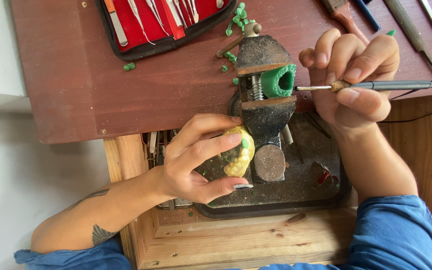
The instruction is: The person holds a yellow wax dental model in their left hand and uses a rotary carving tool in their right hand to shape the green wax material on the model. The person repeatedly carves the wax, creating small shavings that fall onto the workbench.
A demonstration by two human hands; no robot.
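A small dark bench vise (263, 107) is clamped at the edge of a reddish-brown table (76, 85). Its jaws grip a green wax ring blank (280, 80). My right hand (351, 75) holds a thin grey metal carving tool (376, 85) like a pen, its tip touching the green wax from the right. My left hand (196, 160) holds a yellow ridged piece (238, 155), like a dental cast, just left of the vise.
An open red tool case (161, 22) with several metal instruments lies at the top. Green wax shavings (237, 22) are scattered near the vise. Files and a brush (411, 25) lie top right. A dark tray (301, 195) sits in a wooden drawer (236, 235) below.
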